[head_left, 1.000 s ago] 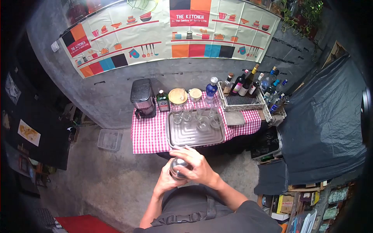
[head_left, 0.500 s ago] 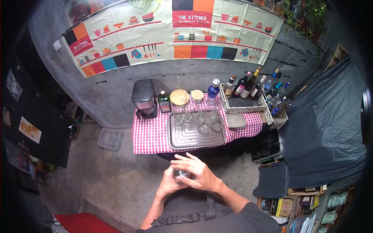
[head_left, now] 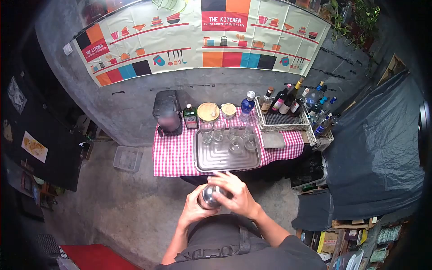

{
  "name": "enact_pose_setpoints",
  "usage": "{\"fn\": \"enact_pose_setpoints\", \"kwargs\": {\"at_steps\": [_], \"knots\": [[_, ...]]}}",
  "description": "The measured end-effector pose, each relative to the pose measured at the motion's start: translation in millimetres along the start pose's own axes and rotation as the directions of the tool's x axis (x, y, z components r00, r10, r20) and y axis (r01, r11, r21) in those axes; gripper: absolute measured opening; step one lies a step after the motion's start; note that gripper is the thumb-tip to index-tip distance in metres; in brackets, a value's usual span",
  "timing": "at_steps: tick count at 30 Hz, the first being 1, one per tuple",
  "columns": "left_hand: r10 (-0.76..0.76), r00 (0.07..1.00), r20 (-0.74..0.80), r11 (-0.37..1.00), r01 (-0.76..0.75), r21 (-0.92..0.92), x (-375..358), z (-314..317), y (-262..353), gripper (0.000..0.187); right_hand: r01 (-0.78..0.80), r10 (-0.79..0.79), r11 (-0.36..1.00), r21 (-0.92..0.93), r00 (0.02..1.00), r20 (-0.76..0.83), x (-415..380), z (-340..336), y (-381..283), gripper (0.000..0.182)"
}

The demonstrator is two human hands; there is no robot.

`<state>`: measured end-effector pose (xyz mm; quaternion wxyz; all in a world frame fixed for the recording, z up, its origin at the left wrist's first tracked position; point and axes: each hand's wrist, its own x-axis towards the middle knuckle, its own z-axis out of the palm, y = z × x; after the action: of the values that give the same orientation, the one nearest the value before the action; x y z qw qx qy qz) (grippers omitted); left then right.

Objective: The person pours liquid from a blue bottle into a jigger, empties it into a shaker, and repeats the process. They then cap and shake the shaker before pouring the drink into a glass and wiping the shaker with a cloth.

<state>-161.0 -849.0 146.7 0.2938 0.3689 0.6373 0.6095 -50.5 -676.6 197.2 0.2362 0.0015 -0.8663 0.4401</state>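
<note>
In front of my body, between both hands, is a shiny metal cocktail shaker (head_left: 209, 196), its rounded end turned toward me. My left hand (head_left: 192, 208) wraps its left and lower side. On the other side my right hand (head_left: 238, 196) grips the shaker, thumb across the metal and fingers stretched over its far side; part of the shaker is hidden behind them. Just beyond the hands, a metal tray (head_left: 225, 156) rests on the table, with several clear glasses (head_left: 206, 133) standing toward its back.
A red checkered cloth (head_left: 171, 157) covers the table. Along its back stand a coffee maker (head_left: 168, 112), a green bottle (head_left: 190, 118), wooden-lidded jars (head_left: 208, 111) and a blue bottle (head_left: 247, 105). To the right, a basket (head_left: 283, 126) holds several bottles. A plastic bin (head_left: 127, 158) sits on the floor.
My hands and the shaker have risen slightly in view. More of the shaker's shiny rounded end shows, as my right hand has shifted a little to the right.
</note>
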Motion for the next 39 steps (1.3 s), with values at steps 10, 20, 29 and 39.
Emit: {"fn": "enact_pose_setpoints", "kwargs": {"at_steps": [10, 20, 29, 39], "knots": [[-0.021, 1.000, -0.002, 1.000, 0.021, 0.020, -3, -4, 4, 0.077, 0.036, -0.037, 0.998, 0.059, 0.999, 0.010, -3, -4, -6, 0.043], [0.036, 0.998, -0.046, 0.998, -0.038, -0.041, -3, 0, 4, 0.075, 0.027, -0.028, 0.996, 0.086, 1.000, 0.005, -7, -2, -16, 0.045], [0.068, 0.998, 0.016, 0.998, -0.068, -0.006, -2, 3, -24, 0.072, 0.122, -0.125, 0.991, 0.052, 0.990, 0.060, 0, 10, -21, 0.040], [-0.112, 0.994, 0.000, 0.993, 0.112, -0.048, 1, -5, -9, 0.065, 0.107, -0.109, 0.994, 0.030, 0.992, 0.067, 10, 21, -15, 0.041]]}}
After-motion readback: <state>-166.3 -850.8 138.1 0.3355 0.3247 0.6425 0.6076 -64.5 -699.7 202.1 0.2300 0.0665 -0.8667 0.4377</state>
